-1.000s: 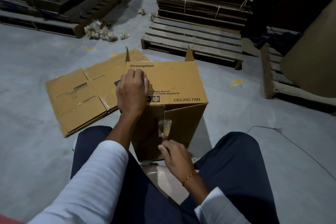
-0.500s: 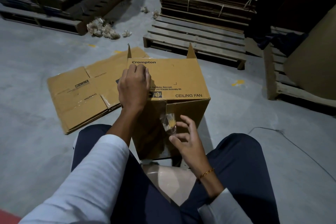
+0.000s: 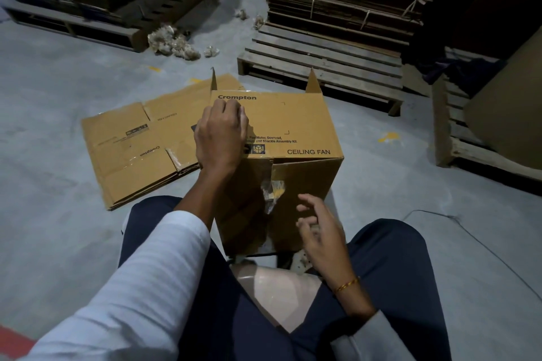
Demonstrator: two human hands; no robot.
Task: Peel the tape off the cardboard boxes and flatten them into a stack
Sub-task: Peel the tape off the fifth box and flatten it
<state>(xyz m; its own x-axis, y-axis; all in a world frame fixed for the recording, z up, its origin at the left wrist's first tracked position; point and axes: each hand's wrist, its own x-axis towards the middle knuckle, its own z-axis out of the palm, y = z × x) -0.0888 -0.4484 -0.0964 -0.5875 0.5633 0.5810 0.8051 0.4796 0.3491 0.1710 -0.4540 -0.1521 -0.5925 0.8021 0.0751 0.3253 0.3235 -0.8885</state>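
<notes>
A brown cardboard box [image 3: 305,123] printed "Crompton" and "CEILING FAN" stands between my knees, its far flaps up. My left hand [image 3: 220,135] sits over the box's top left edge with bent fingers, holding it steady. A crumpled strip of clear tape [image 3: 272,192] hangs from the seam on the near face. My right hand [image 3: 319,228] hovers just right of and below the tape, fingers spread, holding nothing. A stack of flattened boxes [image 3: 132,149] lies on the floor to the left.
A wooden pallet [image 3: 319,67] lies beyond the box, with bundled cardboard stacked behind it. Another pallet [image 3: 451,138] and a large cardboard sheet stand at the right. Crumpled tape wads [image 3: 173,44] litter the grey floor at the back left. A thin cable [image 3: 469,231] runs at the right.
My right hand pinched the tape strip a second ago, then let it go and moved right and down. The tape now hangs from the box. The left hand stayed put.
</notes>
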